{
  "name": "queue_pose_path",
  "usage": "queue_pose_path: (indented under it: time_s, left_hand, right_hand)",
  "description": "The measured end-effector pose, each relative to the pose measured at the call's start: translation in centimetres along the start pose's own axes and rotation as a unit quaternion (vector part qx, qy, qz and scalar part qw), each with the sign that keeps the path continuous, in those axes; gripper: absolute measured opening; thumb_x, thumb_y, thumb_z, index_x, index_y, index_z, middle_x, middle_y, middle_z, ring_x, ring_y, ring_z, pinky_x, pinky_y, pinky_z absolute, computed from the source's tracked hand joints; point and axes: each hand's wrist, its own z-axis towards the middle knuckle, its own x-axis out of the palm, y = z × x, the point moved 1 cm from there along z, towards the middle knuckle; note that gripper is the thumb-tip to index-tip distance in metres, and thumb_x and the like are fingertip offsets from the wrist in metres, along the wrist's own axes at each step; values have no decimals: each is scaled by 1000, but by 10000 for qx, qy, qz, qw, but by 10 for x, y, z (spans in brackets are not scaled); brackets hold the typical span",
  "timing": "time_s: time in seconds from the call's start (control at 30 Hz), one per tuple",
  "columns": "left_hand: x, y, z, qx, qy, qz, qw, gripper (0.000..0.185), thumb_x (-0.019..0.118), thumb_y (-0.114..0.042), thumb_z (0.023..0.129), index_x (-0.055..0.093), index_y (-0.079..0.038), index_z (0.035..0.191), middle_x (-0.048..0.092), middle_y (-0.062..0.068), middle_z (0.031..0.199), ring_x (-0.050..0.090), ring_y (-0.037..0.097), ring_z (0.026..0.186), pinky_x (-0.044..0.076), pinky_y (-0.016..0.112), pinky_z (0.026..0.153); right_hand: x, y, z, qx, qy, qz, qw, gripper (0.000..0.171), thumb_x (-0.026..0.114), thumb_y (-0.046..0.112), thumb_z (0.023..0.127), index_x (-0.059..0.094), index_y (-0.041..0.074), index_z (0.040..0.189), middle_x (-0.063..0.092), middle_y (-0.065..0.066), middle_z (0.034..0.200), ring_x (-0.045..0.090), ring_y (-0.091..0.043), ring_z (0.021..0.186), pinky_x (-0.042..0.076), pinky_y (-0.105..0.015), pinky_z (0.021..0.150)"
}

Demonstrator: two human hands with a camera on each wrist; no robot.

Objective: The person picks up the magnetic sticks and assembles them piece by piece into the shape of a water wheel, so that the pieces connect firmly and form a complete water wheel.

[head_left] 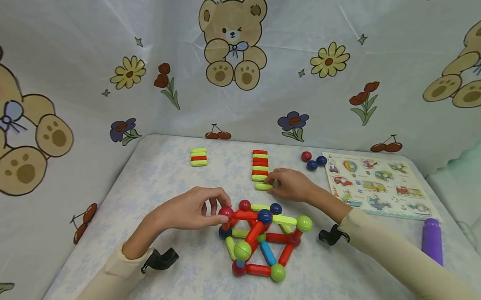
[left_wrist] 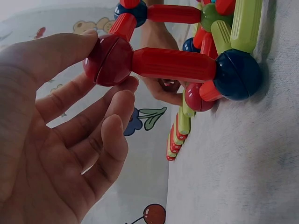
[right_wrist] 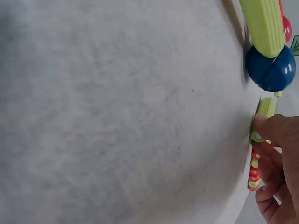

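A structure of magnetic sticks and balls in red, green and blue stands on the table in front of me. My left hand pinches the red ball at its upper left corner. In the left wrist view my thumb lies on top of that red ball, my fingers touch it from below, and a red stick runs from it to a dark blue ball. My right hand reaches behind the structure and pinches a loose green stick lying on the table.
A row of red and green sticks lies just beyond the right hand, and a small stack lies farther left. Three loose balls, a picture puzzle board and a purple cylinder are on the right. A bear-print cloth walls in the table.
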Motion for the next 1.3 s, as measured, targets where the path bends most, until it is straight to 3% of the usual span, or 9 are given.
queue_pose_path:
  time_s: [0.13,0.27,0.47,0.6,0.77,0.9,1.1,1.3]
  left_hand:
    - [1,1,1,-7,4,33,10000,26,78,-31,101,68,-19,122,71,-10,112,65,10,86,59,31,70]
    - [2,1,1,-72,-9,56,10000,25,79,-31,101,68,-22,121,71,-11,111,66,11,87,59,33,70]
    - [2,2,-1,-75,-29,45,10000,25,78,-33,101,68,-22,121,71,-11,111,66,12,88,59,31,70]
    - [1,3,-2,-60,-46,61,10000,25,78,-33,101,68,-22,121,71,-11,110,66,13,88,58,31,71]
    - [2,2,0,-16,-36,56,10000,25,78,-32,101,68,-22,121,71,-11,108,65,13,89,58,30,70]
    - [2,1,0,12,-27,35,10000,25,78,-32,101,68,-21,121,71,-11,108,65,12,88,58,30,70]
    - [2,0,0,-17,-53,61,10000,25,80,-27,100,68,-22,121,70,-11,109,66,13,89,59,31,71]
    - [3,0,0,-39,-21,55,10000,27,80,-30,100,67,-22,122,71,-11,110,66,13,89,59,31,71]
  right_hand:
    - [-8,-2,-17,187,-205,120,9995,29,84,18,95,79,13,123,76,1,109,62,-15,88,54,-28,74]
    - [-28,4,-42,375,-815,354,9953,28,84,17,95,79,12,122,78,-2,112,62,-15,87,53,-28,68]
    - [-59,45,-92,594,-1831,339,9807,31,87,17,93,79,13,122,78,0,107,60,-13,82,52,-28,67]
    - [-65,81,-124,683,-2194,125,9732,34,89,18,91,78,16,123,76,5,101,56,-9,79,49,-27,65]
    - [-46,118,-149,836,-2009,26,9760,37,92,22,88,77,23,123,71,13,94,52,-4,74,43,-23,59]
    - [-27,136,-156,976,-1701,65,9806,37,94,24,86,76,25,118,67,16,87,50,0,66,41,-20,53]
    - [-10,146,-152,1162,-1531,182,9812,36,94,25,85,74,23,115,68,15,84,44,3,59,40,-21,50]
    - [-4,149,-150,1014,-1597,331,9814,37,95,27,85,73,25,115,70,18,87,47,3,62,42,-20,53]
